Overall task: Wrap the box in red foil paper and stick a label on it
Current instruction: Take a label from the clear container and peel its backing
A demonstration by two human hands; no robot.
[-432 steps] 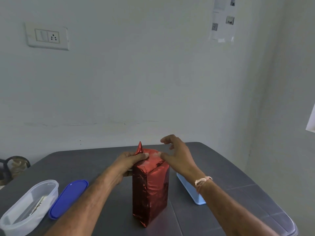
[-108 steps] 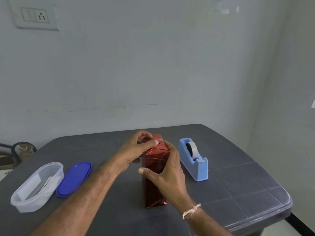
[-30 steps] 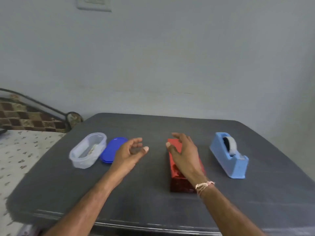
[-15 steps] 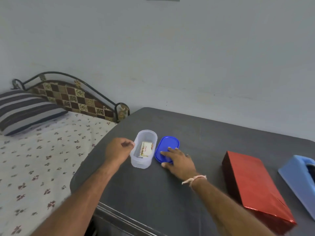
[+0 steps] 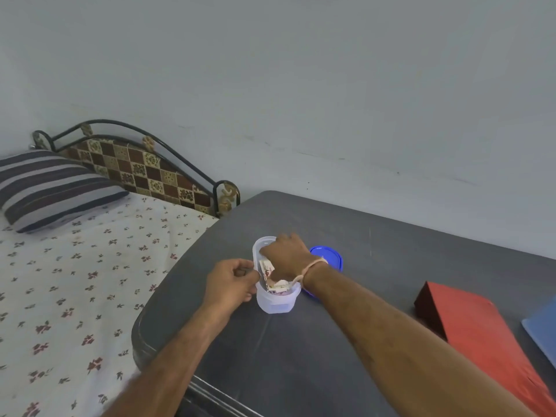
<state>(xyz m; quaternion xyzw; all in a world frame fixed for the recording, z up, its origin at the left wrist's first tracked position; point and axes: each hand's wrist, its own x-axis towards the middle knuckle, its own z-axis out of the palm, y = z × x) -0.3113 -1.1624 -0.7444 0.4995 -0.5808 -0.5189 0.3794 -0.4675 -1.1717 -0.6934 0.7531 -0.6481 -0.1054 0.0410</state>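
1. Head view looks down on a dark grey counter [image 5: 301,371], and I see both bare arms reaching onto it.
2. A clear plastic tub [image 5: 276,307] stands open near the counter's left edge, with a few printed paper labels [image 5: 268,273] leaning inside it.
3. The left hand [image 5: 231,282] is at the tub's left wall. Its fingers are curled and pressed to the plastic with the thumb up by the rim, so it holds the tub.
4. The right hand [image 5: 285,255] is bent down at the wrist over the tub, fingers dipping inside. The back of the hand hides them, so I cannot tell whether they are apart or pinching a label.
5. A blue lid [image 5: 329,257] lies flat just beside the tub on its right, partly behind the right wrist.
6. The box [image 5: 481,335], wrapped in red foil, lies flat on the counter at the right, well apart from the tub and from both hands.
7. A light blue object [image 5: 541,329] is cut off by the frame edge just beyond the box.
8. A bed [image 5: 75,281] with a flowered sheet and a striped pillow [image 5: 51,188] stands left of the counter.
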